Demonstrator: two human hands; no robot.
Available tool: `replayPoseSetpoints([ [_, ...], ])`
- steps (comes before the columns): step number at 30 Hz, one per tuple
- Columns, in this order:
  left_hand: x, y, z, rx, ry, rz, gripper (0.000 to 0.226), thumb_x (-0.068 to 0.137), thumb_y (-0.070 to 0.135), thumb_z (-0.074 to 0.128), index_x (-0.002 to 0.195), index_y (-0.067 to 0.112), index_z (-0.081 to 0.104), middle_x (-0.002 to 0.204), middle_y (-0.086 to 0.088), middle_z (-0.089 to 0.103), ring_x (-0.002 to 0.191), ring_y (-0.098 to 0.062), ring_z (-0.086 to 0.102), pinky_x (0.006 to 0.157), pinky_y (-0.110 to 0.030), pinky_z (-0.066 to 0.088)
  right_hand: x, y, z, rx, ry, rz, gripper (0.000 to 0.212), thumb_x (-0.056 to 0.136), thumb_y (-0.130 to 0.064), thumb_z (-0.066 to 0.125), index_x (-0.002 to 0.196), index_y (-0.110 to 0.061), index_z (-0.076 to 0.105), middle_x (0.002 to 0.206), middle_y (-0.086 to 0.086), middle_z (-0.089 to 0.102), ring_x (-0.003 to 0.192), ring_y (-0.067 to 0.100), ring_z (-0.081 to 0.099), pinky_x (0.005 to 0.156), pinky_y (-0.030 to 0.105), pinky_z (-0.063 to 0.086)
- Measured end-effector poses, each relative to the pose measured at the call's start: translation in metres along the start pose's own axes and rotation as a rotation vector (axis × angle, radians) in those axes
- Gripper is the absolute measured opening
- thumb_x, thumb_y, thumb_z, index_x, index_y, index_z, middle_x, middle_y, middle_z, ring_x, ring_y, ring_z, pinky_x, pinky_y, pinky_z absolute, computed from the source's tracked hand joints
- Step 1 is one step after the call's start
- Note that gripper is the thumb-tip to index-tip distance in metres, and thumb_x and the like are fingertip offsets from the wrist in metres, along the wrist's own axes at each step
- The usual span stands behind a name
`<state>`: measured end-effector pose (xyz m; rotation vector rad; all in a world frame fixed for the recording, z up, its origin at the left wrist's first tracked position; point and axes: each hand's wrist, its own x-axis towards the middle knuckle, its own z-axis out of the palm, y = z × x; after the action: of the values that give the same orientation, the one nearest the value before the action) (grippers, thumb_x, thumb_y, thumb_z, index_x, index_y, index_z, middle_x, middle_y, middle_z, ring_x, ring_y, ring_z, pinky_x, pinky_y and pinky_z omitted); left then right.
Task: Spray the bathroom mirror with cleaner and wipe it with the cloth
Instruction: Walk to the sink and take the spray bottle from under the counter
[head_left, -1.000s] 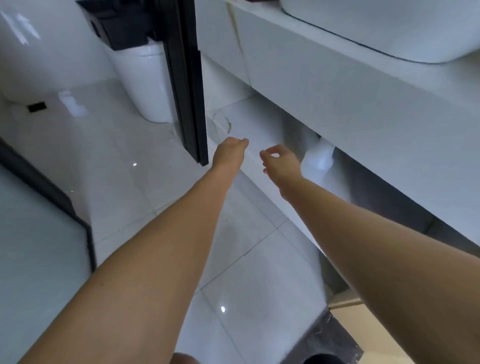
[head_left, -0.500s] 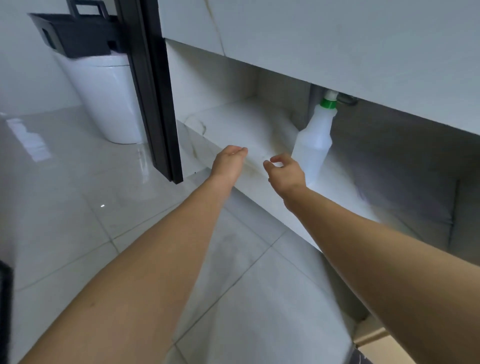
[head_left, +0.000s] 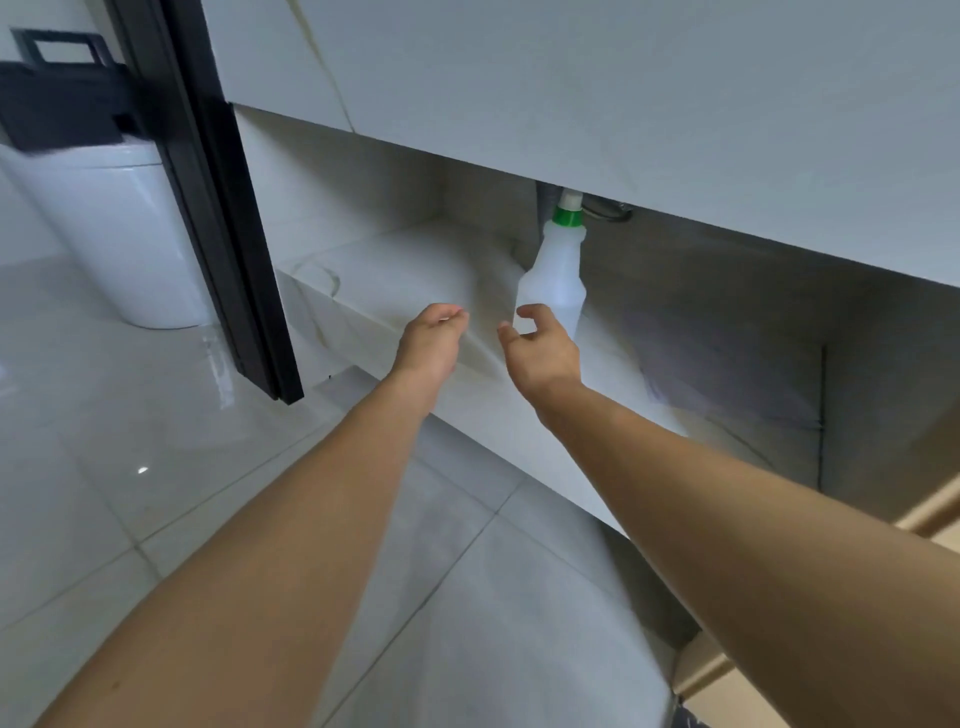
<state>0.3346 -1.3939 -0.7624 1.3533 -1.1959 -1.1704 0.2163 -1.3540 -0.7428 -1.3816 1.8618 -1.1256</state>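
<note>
Head view: spray bottle (head_left: 552, 280) upright on shelf (head_left: 415, 270) under vanity, just beyond right hand (head_left: 543, 348), fingers curled loose, empty. Left hand (head_left: 428, 340) farther, relaxed, empty.

Two bare hands, both reaching forward with empty, loosely curved fingers: left hand (head_left: 430, 340), right hand (head_left: 540, 349). One white spray bottle (head_left: 553, 278) with a single green collar, upright on one open shelf (head_left: 395, 270) under one vanity front (head_left: 571, 88). One black door frame (head_left: 208, 171). One white toilet (head_left: 111, 228). One black basket (head_left: 54, 106) above it.
</note>
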Motion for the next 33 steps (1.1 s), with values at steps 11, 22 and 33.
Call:
replayPoseSetpoints([
  [11,-0.002,0.011,0.021,0.005,-0.071,0.037,0.040,0.103,0.028,0.049,0.141,0.020,0.053,0.141,0.000,0.053,0.128,-0.023,0.053,0.111,-0.042,0.043,0.028,0.002,-0.025,-0.082,0.299,0.131,0.073,0.090,-0.047,0.067,0.144,-0.009,0.034,0.145,0.014,0.043,0.132,0.036,0.047,0.101,0.044,0.043],
  [22,0.013,0.009,0.033,-0.008,-0.152,0.063,0.042,0.106,0.022,0.039,0.147,0.025,0.047,0.152,-0.001,0.046,0.138,-0.019,0.045,0.117,-0.037,0.036,0.071,0.002,-0.027,0.011,0.129,0.061,0.084,0.075,-0.035,0.086,0.141,-0.022,0.035,0.128,0.006,0.060,0.119,0.029,0.059,0.098,0.040,0.051],
  [33,0.002,0.019,0.024,0.161,-0.221,0.055,0.048,0.094,0.008,0.047,0.141,0.017,0.053,0.139,-0.007,0.059,0.118,-0.022,0.059,0.094,-0.028,0.044,0.054,0.014,-0.018,0.382,0.051,0.147,0.075,0.068,-0.040,0.080,0.132,-0.027,0.044,0.118,0.000,0.060,0.106,0.025,0.063,0.086,0.047,0.059],
])
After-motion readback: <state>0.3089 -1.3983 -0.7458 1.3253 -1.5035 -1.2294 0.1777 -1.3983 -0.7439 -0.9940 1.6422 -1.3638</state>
